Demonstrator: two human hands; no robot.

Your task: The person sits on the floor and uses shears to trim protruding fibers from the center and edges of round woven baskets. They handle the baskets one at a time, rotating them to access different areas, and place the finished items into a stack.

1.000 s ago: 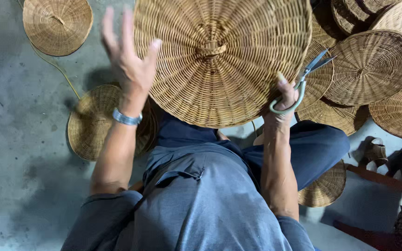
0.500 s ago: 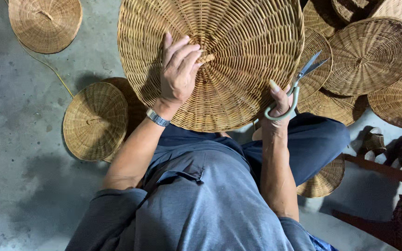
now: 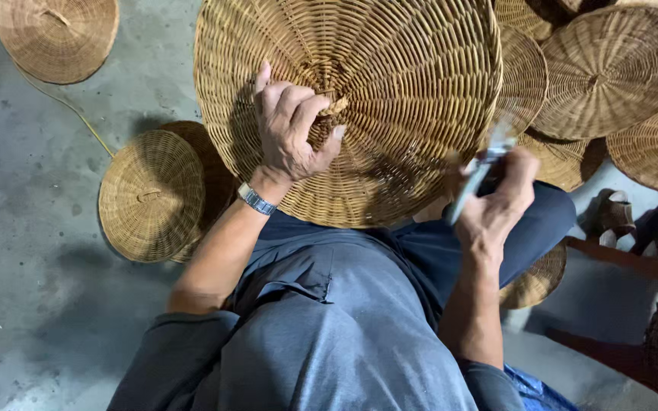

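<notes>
A large round woven rattan basket rests bottom-up on my lap. My left hand lies on its middle, thumb and fingers pinched on the small woven loop handle at the centre. A metal watch sits on that wrist. My right hand is at the basket's lower right rim and grips a pair of scissors with pale handles; the blades are blurred and point up toward the weave.
Several smaller woven basket lids lie around: one at top left, two stacked left of my knee, a pile at upper right, one under my right leg. Grey concrete floor. Sandals and a wooden frame at right.
My left hand came down from the air onto the basket's centre and closed on the loop handle. My right hand with the scissors shifted inward along the rim.
</notes>
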